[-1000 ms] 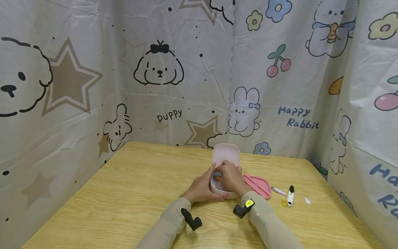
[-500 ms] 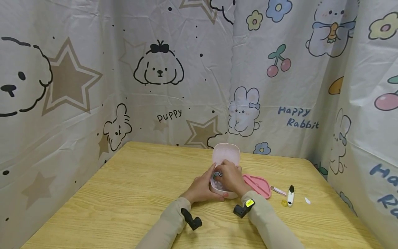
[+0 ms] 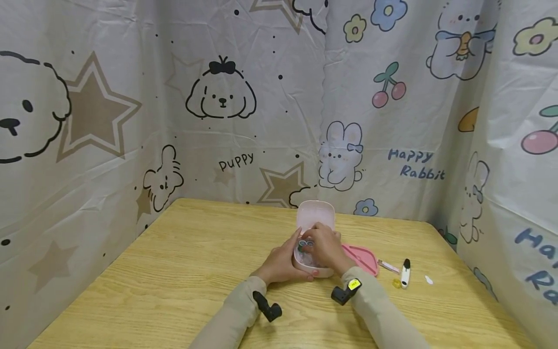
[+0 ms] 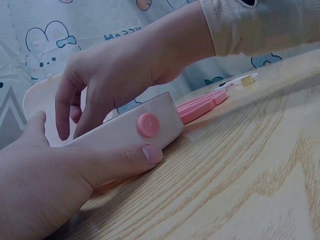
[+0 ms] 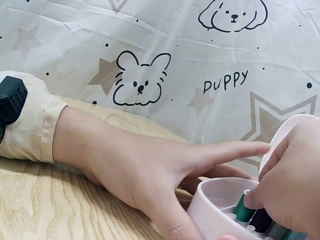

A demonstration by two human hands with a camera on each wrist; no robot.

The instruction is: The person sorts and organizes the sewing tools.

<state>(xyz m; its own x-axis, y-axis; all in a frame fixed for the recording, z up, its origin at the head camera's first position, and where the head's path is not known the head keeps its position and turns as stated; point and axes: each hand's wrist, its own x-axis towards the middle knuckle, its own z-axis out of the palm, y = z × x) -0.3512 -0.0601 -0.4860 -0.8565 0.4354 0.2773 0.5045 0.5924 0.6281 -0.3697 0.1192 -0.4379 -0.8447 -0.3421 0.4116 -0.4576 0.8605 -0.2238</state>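
A pale pink sewing box (image 3: 323, 273) stands on the wooden table with its lid (image 3: 316, 211) raised at the back. My left hand (image 3: 279, 262) grips it from the left, thumb along the front wall below a round pink button (image 4: 148, 125). Inside, several thread spools lie side by side, one of them green (image 5: 243, 210). My right hand (image 3: 328, 247) reaches in from the right with curled fingers. In the right wrist view its fingertip is on the upper end of the green spool, which it pinches. The hand hides part of the row.
Right of the box lies a darker pink divided tray (image 3: 363, 260). Beyond it are a small strip with a metal end (image 3: 388, 266), a white tool with a black tip (image 3: 406, 274), a yellow piece (image 3: 396, 283) and a small white piece (image 3: 429, 279). Printed curtains surround the table.
My right hand and wrist have shifted slightly, and more of the round spool ends shows beside the fingers. The left hand keeps its grip on the box. The head view has turned a little.
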